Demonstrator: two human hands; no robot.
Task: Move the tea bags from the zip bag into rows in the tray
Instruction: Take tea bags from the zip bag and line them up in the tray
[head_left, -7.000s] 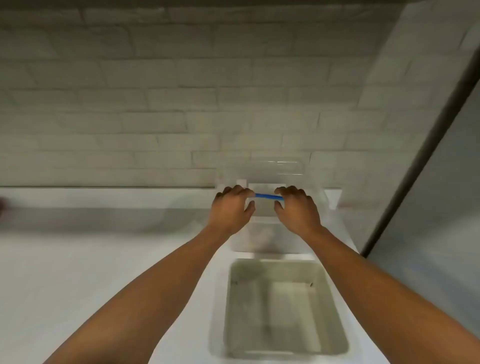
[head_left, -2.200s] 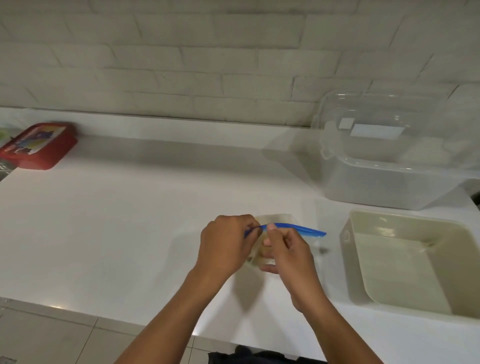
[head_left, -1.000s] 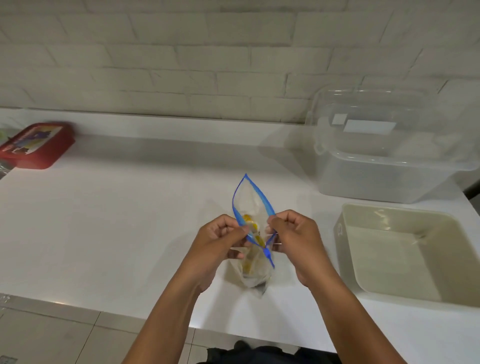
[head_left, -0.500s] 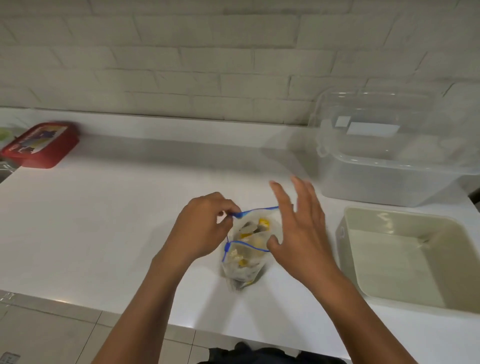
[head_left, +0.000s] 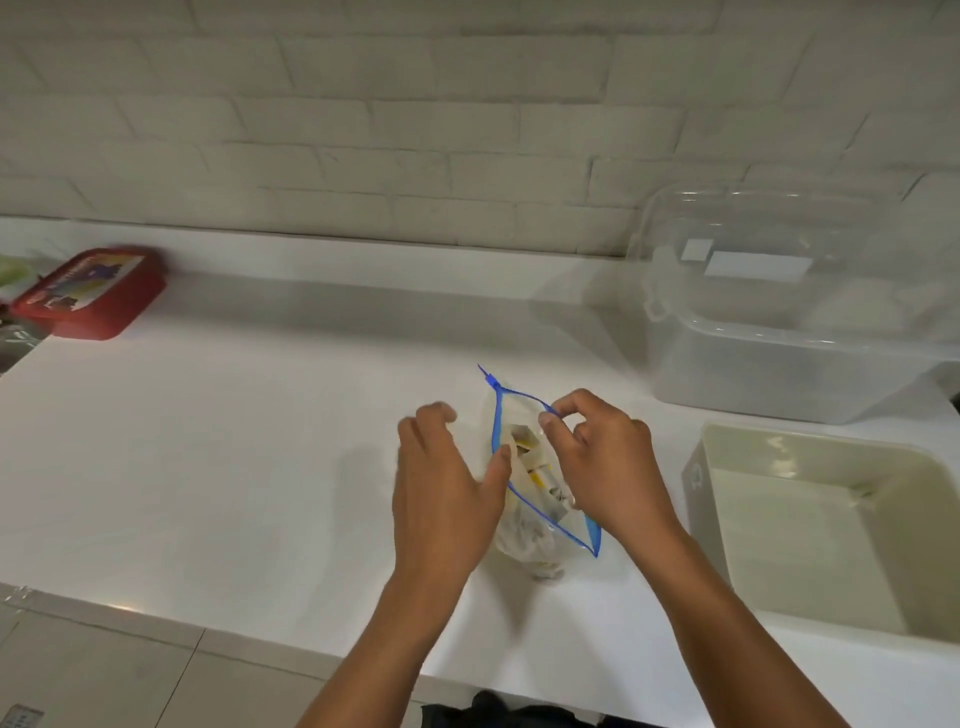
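- On the white counter (head_left: 234, 441), near its front edge, stands the zip bag (head_left: 524, 540): clear plastic with a blue zip strip round a gaping mouth, its crumpled bottom resting on the counter.
- Inside it sit the tea bags (head_left: 535, 467), pale paper packets with yellow patches; they are jumbled, and how many there are cannot be told.
- The mouth faces up toward the camera, and its long axis runs from the far left tip of the zip to the near right corner.
- The left hand (head_left: 441, 499) is beside the bag's left rim, fingers spread and fairly straight, thumb touching the blue strip; motion blur makes any firmer contact uncertain.
- The right hand (head_left: 602, 467) pinches the right rim between thumb and forefinger, the other fingers curled.
- The tray (head_left: 696, 473), cream and rectangular, lies just right of the bag.
- A clear lidded tub (head_left: 779, 384) stands behind the tray by the brick wall (head_left: 415, 130).
- A red box (head_left: 88, 291) lies at the far left.
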